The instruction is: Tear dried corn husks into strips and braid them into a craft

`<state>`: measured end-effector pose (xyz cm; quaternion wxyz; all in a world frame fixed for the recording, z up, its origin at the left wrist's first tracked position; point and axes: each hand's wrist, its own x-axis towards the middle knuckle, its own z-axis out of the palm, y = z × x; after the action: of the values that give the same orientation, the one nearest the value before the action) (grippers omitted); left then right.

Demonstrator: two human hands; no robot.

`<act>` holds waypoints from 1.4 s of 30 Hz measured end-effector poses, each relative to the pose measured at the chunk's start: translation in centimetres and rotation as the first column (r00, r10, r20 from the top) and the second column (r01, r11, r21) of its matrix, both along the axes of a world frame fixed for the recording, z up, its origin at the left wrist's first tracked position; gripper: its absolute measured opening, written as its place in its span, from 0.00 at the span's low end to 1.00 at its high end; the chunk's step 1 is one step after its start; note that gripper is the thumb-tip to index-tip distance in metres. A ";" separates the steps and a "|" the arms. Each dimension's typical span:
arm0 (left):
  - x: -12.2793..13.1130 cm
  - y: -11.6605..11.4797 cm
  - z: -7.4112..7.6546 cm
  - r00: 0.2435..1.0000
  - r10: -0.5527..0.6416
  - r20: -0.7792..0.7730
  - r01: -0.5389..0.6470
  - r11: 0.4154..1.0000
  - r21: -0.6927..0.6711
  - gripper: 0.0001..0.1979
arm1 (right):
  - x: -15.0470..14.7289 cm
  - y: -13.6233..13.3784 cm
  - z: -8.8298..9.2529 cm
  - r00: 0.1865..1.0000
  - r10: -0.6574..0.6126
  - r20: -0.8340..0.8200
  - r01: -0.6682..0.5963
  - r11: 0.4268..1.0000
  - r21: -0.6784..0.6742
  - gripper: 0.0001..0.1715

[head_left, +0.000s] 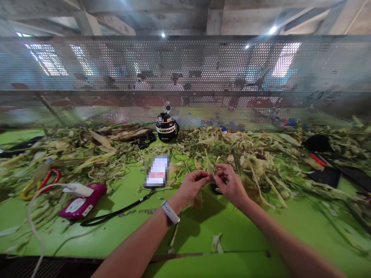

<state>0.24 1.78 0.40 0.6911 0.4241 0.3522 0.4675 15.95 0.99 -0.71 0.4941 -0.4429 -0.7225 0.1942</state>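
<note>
My left hand [193, 186] and my right hand [230, 183] meet above the green table [246, 231], fingers pinched together on a pale corn husk strip [209, 165] that stands up between them. A frayed piece of husk [198, 200] hangs below my left hand. A grey watch [170, 212] sits on my left wrist. Something dark lies on the table just under my right hand; I cannot make it out.
Heaps of dry corn husks [95, 150] cover the table's back and sides. A phone [157, 171] with a black lanyard, a magenta power bank [82, 204] with white cable, red-and-yellow scissors [40, 183], a black jug [166, 128]. A perforated metal screen [185, 77] closes the far edge.
</note>
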 end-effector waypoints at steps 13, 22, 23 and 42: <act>-0.1 0.2 0.8 0.974 0.057 0.218 0.011 0.954 -0.301 0.07 | 1.5 0.5 0.8 0.964 0.112 0.242 -0.164 0.964 0.207 0.09; 0.1 0.2 0.6 0.950 0.017 0.312 0.127 0.892 -0.433 0.05 | 1.4 0.2 0.6 0.935 -0.016 0.356 -0.108 0.939 0.328 0.10; 0.2 0.2 0.7 0.948 0.022 0.316 0.123 0.894 -0.431 0.05 | 1.2 0.1 0.5 0.939 -0.027 0.343 -0.092 0.941 0.326 0.09; -0.2 0.1 -0.1 0.942 0.146 -0.301 -0.031 0.934 0.355 0.08 | 0.0 0.3 0.4 0.957 0.034 -0.287 -0.109 0.962 -0.251 0.17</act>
<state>0.07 1.89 0.31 0.5168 0.5930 0.3919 0.4772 15.96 1.30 -0.31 0.5206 -0.4461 -0.6285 0.3674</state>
